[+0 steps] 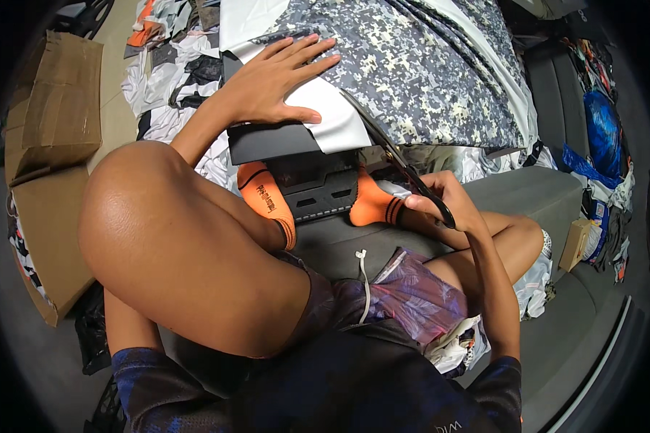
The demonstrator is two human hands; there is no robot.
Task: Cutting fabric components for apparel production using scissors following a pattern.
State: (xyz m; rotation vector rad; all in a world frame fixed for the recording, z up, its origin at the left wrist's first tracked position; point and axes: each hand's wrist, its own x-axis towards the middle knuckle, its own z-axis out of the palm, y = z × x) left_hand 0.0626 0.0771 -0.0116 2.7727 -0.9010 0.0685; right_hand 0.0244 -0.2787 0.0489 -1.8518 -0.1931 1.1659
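Observation:
A grey camouflage-patterned fabric point(412, 79) with white edges lies spread over a black raised surface point(267, 143) in front of me. My left hand point(271, 86) rests flat on the fabric's near left part, its fingers stretched out and spread. My right hand point(451, 202) is closed around the handles of large dark scissors point(413, 175). Their blades point away and to the left, at the fabric's near edge, beside a white strip point(328, 119). I cannot tell whether the blades have cloth between them. Fingers partly hide the handles.
My feet in orange socks point(266, 202) flank the black base under the surface. Cardboard boxes point(58, 101) stand at the left. Scraps of cloth point(173, 79) lie heaped on the floor beyond them. At the right are a grey sofa point(498, 191) and a blue plastic bag point(603, 130).

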